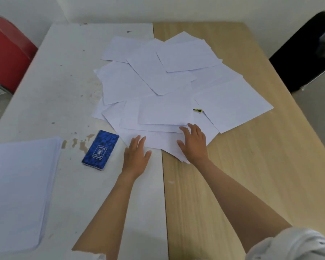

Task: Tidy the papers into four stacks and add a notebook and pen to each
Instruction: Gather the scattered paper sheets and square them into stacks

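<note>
A loose heap of white papers [165,81] is spread over the middle of the table. One tidy stack of papers [17,188] lies at the near left. A small blue notebook [101,149] rests between that stack and the heap. A yellow-black patterned tip [197,110] pokes out from under the sheets; what it belongs to is hidden. My left hand [136,156] lies flat with straight fingers on the heap's near edge. My right hand [193,141] rests on the front sheets with fingers spread.
The table is half white [64,76], stained, and half light wood [251,175]. A red chair [8,53] stands at the far left. A black chair [306,55] stands at the far right.
</note>
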